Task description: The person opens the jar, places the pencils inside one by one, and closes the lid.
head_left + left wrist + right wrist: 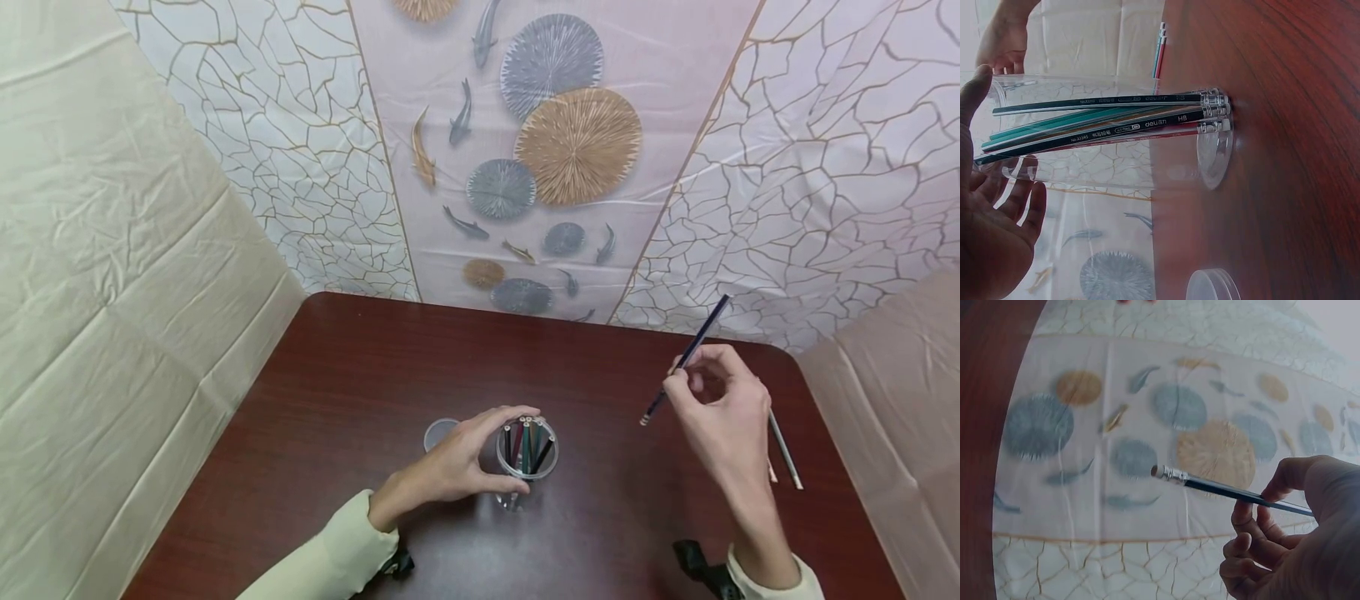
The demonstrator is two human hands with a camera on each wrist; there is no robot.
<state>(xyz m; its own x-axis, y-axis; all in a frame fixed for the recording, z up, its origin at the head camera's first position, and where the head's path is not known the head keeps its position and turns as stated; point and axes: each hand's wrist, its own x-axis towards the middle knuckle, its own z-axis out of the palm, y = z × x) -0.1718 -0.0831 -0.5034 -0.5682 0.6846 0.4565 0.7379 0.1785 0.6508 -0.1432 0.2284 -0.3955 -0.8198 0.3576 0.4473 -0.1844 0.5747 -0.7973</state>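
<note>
My left hand curls its thumb and fingers round the upper part of a clear plastic jar, which stands upright on the table. Several pencils lean inside it, black, green, brown and red, with their eraser ends at the bottom in the left wrist view. Off to the right, my right hand pinches a dark pencil between thumb and fingers, above the table and apart from the jar. Its metal-banded eraser end points down and toward the left; the other end tilts up.
A round clear lid lies left of the jar, partly behind the left hand. More pencils lie on the dark red wooden table beyond the right hand, partly covered by it. Patterned cloth hangs behind the table, with plain cloth at both sides.
</note>
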